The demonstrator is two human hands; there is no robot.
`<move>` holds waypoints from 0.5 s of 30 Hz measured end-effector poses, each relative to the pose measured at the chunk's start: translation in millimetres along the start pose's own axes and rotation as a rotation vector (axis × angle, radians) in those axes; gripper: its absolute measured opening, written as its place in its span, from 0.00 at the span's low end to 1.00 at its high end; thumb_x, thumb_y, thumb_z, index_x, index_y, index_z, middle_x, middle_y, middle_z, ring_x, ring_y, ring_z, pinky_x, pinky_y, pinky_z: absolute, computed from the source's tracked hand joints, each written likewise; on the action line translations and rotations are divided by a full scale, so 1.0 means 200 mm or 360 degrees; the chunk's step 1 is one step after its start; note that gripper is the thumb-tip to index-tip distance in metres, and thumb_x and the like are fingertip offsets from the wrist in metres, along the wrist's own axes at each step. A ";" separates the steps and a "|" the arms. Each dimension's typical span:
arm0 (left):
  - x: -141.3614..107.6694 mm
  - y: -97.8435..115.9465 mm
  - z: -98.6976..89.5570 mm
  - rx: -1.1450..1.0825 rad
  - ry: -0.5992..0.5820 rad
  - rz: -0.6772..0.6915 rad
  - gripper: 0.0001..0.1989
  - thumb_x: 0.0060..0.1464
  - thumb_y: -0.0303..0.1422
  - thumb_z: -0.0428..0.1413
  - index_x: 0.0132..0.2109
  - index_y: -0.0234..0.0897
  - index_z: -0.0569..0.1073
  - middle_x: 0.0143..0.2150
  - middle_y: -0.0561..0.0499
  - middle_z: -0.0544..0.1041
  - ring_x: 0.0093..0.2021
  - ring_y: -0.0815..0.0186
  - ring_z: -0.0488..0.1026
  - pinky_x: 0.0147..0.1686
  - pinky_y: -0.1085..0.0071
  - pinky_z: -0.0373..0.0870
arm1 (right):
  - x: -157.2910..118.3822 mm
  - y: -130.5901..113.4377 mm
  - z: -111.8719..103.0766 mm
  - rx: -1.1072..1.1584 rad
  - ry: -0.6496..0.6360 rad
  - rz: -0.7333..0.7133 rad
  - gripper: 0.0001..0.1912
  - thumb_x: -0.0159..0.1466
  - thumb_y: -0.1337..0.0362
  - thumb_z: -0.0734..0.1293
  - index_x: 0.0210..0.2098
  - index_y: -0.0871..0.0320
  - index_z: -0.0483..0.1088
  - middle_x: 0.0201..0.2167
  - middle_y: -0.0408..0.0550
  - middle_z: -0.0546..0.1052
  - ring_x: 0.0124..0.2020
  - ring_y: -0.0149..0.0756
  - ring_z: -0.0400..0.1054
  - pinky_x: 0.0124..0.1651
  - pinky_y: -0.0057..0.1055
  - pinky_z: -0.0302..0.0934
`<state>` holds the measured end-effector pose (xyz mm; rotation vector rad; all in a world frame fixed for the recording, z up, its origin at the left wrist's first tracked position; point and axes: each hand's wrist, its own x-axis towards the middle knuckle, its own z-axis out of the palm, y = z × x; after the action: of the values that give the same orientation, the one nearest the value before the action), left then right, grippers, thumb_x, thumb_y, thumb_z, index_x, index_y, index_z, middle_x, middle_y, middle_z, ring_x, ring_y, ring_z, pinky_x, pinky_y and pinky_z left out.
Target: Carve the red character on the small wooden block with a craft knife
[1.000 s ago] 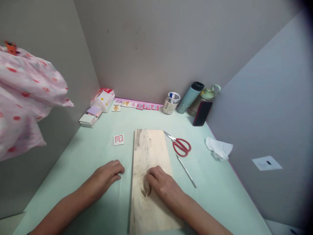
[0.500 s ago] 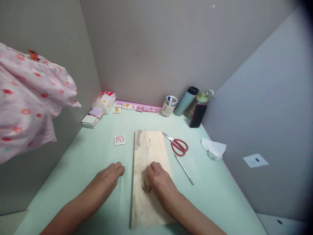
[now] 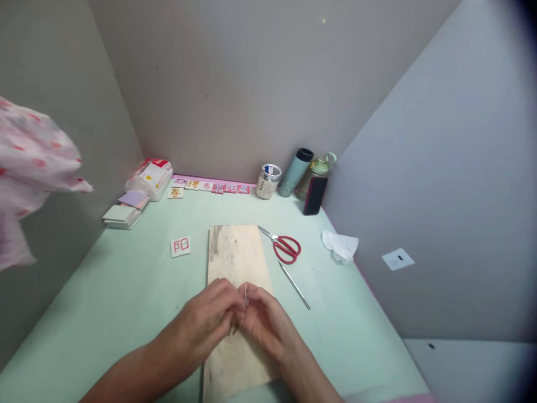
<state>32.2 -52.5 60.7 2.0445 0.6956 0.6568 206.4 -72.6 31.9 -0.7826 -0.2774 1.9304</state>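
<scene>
Over the lower half of a pale wooden board (image 3: pixel 237 252), my left hand (image 3: pixel 212 313) and my right hand (image 3: pixel 266 319) meet, fingertips together. Both are closed in a pinch. A thin, small whitish piece (image 3: pixel 246 294) shows between the fingertips, too small to name. To the left of the board lies a white card with a red character (image 3: pixel 180 247). Red-handled scissors (image 3: pixel 286 249) and a slim silver craft knife (image 3: pixel 295 285) rest to the right of the board.
Along the back edge stand a tissue pack (image 3: pixel 155 179), small character cards (image 3: pixel 205 186), a jar (image 3: pixel 268 182), a blue bottle (image 3: pixel 296 172), a green-lidded bottle and a phone (image 3: pixel 315 196). Crumpled tissue (image 3: pixel 340 246) lies right; stacked cards (image 3: pixel 121 215) sit left.
My left hand has moved right, over the board, and now touches my right hand. A small whitish piece now shows between the fingertips. The view has turned to the right.
</scene>
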 end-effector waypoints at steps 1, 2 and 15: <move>0.03 0.02 0.03 -0.0013 -0.0056 0.0075 0.12 0.66 0.23 0.43 0.45 0.42 0.67 0.43 0.52 0.69 0.45 0.67 0.69 0.45 0.72 0.66 | 0.00 0.01 0.00 0.0061 0.0018 0.0000 0.06 0.52 0.69 0.71 0.24 0.59 0.69 0.24 0.40 0.68 0.27 0.28 0.61 0.33 0.24 0.60; 0.05 0.03 0.05 -0.0022 -0.0093 0.0118 0.12 0.66 0.23 0.43 0.46 0.42 0.67 0.43 0.52 0.69 0.45 0.67 0.69 0.46 0.72 0.66 | 0.00 0.02 -0.01 0.0106 0.0047 -0.0010 0.06 0.52 0.68 0.71 0.25 0.59 0.69 0.24 0.40 0.68 0.26 0.28 0.60 0.33 0.24 0.61; 0.03 -0.18 -0.05 0.0208 0.0202 -0.0174 0.07 0.65 0.41 0.51 0.48 0.49 0.70 0.46 0.55 0.73 0.46 0.65 0.74 0.43 0.74 0.70 | -0.98 -0.30 -0.63 -0.1082 0.0452 0.0295 0.12 0.58 0.57 0.67 0.27 0.61 0.68 0.25 0.46 0.72 0.22 0.26 0.61 0.26 0.23 0.53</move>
<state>22.2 -26.0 36.4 2.0794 0.9397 0.6980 386.7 -230.2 44.9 -1.5567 -0.7247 1.8663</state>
